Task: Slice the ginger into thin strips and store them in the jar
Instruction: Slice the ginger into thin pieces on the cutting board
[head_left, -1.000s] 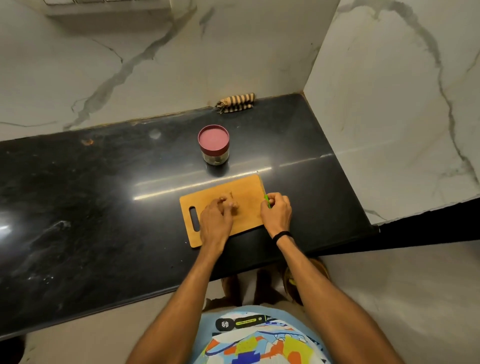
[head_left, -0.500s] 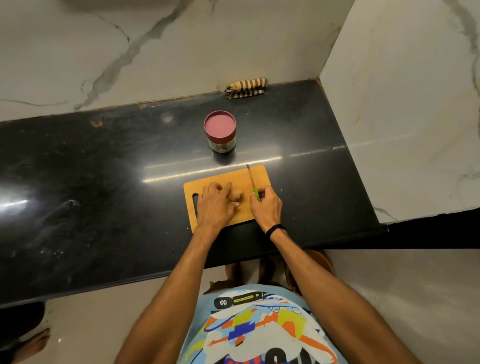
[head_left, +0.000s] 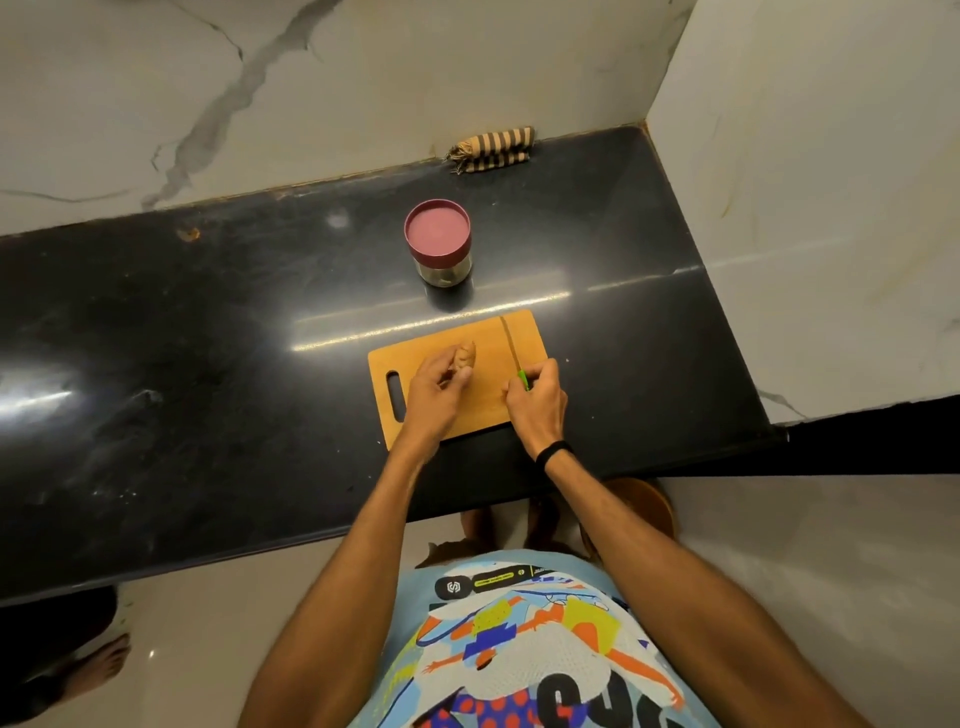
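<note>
Head view looks down on a rectangular light-brown wooden cutting board (head_left: 522, 332) with a slot handle at its left end, lying on a glossy black stone countertop (head_left: 208, 338). The left hand (head_left: 434, 392) curls over a small tan knob of ginger (head_left: 464, 357) near the middle of the board and pins it there between fingers and thumb, with the far end of the root poking out past the fingertips. The right hand (head_left: 537, 402) is closed in a fist round the green handle of a slim-bladed kitchen knife (head_left: 511, 343). Its blade points away across the right part of the board, right of the ginger and apart from it. Whether the edge rests on the wood cannot be told. No cut strips show on the board and the ginger looks whole, so slicing seems about to begin rather than under way. The next move likely calls for bringing the blade left onto the exposed end of the root, keeping the holding fingertips tucked back, and taking narrow, even cuts. A short clear glass jar with a maroon round lid (head_left: 438, 249) stands just beyond the far edge of the board with the lid on, so it must be opened before anything goes in. A rolled brown-and-cream striped cloth (head_left: 491, 149) lies against the far wall.
</note>
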